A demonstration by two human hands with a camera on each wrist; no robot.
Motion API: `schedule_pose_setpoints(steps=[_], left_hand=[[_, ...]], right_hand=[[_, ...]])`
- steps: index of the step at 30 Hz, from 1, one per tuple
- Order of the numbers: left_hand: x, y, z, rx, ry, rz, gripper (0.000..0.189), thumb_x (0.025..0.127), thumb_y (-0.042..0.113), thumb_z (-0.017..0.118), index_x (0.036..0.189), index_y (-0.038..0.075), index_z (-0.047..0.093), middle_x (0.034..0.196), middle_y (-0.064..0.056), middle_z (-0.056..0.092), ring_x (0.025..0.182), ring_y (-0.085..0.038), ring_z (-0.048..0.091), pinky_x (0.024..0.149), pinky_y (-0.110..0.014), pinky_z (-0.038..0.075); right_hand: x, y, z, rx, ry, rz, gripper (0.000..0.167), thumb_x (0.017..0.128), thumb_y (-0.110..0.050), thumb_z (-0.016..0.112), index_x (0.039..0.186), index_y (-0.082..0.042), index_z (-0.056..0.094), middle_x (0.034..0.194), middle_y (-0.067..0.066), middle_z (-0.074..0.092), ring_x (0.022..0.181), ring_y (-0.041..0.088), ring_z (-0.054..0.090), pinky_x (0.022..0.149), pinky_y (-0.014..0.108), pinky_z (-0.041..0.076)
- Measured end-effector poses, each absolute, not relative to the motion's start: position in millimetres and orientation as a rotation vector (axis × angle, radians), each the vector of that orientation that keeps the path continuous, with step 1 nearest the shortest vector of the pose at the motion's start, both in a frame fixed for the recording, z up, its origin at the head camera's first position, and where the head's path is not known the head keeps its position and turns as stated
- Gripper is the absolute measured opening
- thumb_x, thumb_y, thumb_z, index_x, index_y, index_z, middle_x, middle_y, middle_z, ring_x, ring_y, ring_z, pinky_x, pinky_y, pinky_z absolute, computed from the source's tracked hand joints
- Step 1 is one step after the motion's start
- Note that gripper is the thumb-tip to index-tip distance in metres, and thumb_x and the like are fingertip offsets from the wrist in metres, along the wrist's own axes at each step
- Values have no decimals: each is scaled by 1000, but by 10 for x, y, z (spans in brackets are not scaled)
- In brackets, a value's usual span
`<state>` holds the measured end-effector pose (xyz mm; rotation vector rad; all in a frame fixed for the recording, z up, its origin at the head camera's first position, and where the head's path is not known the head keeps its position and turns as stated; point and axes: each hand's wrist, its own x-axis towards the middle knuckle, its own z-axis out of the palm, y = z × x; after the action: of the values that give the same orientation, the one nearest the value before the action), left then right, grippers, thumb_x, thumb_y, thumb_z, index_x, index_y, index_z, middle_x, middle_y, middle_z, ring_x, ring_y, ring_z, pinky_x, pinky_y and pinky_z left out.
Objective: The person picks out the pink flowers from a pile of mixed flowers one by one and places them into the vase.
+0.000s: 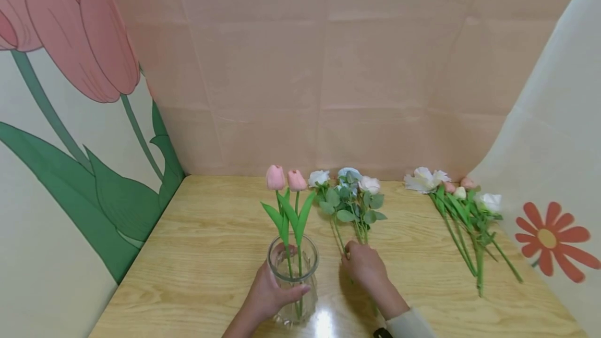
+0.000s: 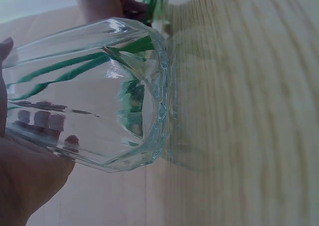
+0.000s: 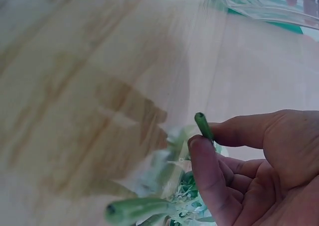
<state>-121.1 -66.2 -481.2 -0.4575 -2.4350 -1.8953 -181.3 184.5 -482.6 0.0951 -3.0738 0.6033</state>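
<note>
A clear glass vase stands on the table, holding two pink tulips with green leaves. My left hand grips the vase from its left side, thumb across the front and fingers behind. In the left wrist view, the faceted glass base rests on the tabletop. To the right of the vase, my right hand pinches a green flower stem near its cut end, between thumb and index finger. That stem appears to lead up to a white rose at the back. Other stems pass under the hand.
Beside the white rose lie a pale blue flower and a pale pink rose with rounded leaves. Another bunch of stems with white and pink heads lies at the right. A pink backdrop closes the back, with printed sheets at both sides.
</note>
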Motion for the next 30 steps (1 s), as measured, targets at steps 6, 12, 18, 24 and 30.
schedule_pose_setpoints(steps=[6, 12, 18, 24, 30], left_hand=[[-1191, -664, -4818, -439, -2453, -1880, 88, 70, 33, 92, 146, 24, 46, 141, -4, 59, 131, -37, 52, 105, -70, 39], [-1182, -667, -4823, -426, -2463, -1858, 90, 70, 32, 92, 146, 24, 46, 142, -3, 59, 132, -36, 52, 106, -71, 37], [-1184, -668, -4822, -423, -2466, -1854, 90, 70, 32, 92, 146, 25, 46, 141, -3, 59, 131, -36, 53, 105, -71, 39], [-1190, -663, -4811, -415, -2469, -1870, 89, 70, 31, 92, 145, 26, 46, 142, -3, 59, 130, -37, 52, 104, -71, 39], [-1189, -661, -4787, -418, -2467, -1886, 89, 70, 30, 92, 146, 25, 46, 144, -4, 57, 131, -38, 51, 105, -71, 39]], right_hand=[[-1822, 1864, -4846, 58, -3109, 581, 20, 90, -19, 72, 104, -5, 69, 88, 13, 71, 74, 33, 66, 58, 44, 54], [-1809, 1873, -4804, 51, -3098, 584, 21, 90, -20, 69, 106, -6, 70, 89, 12, 71, 78, 36, 66, 60, 47, 55], [-1824, 1911, -4770, 42, -3089, 590, 22, 91, -20, 69, 107, -4, 70, 86, 10, 71, 74, 33, 66, 58, 45, 54], [-1857, 1985, -4785, -6, -3100, 606, 26, 92, -22, 67, 110, -5, 70, 89, 8, 73, 78, 33, 67, 62, 47, 55], [-1867, 2105, -4732, -28, -3106, 609, 30, 94, -24, 66, 115, -3, 68, 94, 8, 73, 80, 31, 67, 62, 47, 55]])
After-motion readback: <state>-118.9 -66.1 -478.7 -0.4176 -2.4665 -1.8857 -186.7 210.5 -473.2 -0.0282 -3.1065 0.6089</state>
